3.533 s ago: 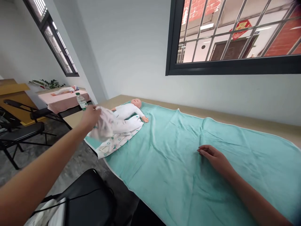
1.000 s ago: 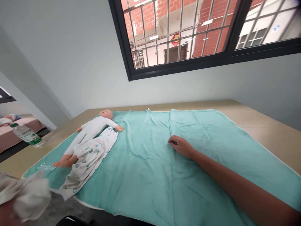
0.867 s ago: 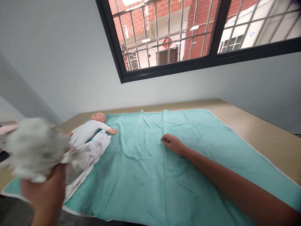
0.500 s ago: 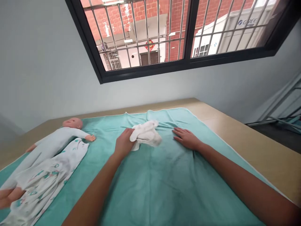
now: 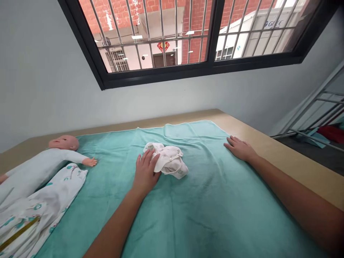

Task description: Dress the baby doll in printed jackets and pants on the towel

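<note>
A small crumpled white baby garment [image 5: 172, 159] with a fine print and what look like snaps lies bunched on the teal sheet [image 5: 204, 208]. My left hand [image 5: 146, 172] rests at its left side, fingers apart and touching the fabric, not closed round it. Over by the sheet's right edge, my right hand [image 5: 240, 147] lies flat with its fingers stretched out, holding nothing.
At the left lies a baby doll [image 5: 64, 142] in a white suit. Beside it is a printed white garment [image 5: 45, 200] with a yellow strip [image 5: 20, 234] on it. A wooden tabletop [image 5: 258, 154] borders the sheet, below a barred window [image 5: 172, 71]. Metal rails [image 5: 314, 96] stand right.
My left hand has loosened from the baby garment, which now lies on the sheet. My right hand has slid right towards the sheet's edge. The view has shifted slightly right.
</note>
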`<state>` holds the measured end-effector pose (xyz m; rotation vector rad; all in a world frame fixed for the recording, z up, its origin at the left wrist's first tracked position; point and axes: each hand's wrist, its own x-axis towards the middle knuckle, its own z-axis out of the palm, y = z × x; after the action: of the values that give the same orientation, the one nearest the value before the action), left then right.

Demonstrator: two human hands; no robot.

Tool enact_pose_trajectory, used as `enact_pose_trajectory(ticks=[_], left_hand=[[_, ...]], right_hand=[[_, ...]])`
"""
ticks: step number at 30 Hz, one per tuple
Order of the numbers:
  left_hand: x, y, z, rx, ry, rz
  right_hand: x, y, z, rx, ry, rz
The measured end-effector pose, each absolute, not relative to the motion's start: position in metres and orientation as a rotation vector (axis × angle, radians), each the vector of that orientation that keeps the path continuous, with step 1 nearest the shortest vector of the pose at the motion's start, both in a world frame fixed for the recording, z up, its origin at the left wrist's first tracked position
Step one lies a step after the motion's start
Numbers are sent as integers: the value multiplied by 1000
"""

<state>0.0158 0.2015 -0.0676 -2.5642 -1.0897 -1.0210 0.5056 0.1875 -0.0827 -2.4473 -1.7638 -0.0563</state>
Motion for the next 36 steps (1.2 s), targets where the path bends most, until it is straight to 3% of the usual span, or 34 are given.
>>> enact_pose_trajectory(ticks=[4,7,13,18,25,31,33,36], left_hand=[[19,202,-68,-2593,-1073,-1138],[18,211,-72,-2601,-1267,-1246],[12,214,-65,-2671,-1659,-1519],[4,208,-53,-2493,-2004,-1854],[3,210,-35,-2114,-2390,-2178],[0,207,-18,-1482,-2820,-3136],[-8,208,-16,-1369,-2771,-3335],[-24,216,-19,-1031,-2651,-3357]], right_hand=[[488,197,-74,-2462,-1704,-124],[434,208,-67,-2140,-1747,-104],[277,221,-58,-1319,-1833,528],[237,217,-62,-980,-1815,865],[251,213,-66,-972,-1919,874],[249,223,-72,-1284,-1682,487],[253,225,-68,-1435,-1652,559],[252,217,-56,-1525,-1793,765]])
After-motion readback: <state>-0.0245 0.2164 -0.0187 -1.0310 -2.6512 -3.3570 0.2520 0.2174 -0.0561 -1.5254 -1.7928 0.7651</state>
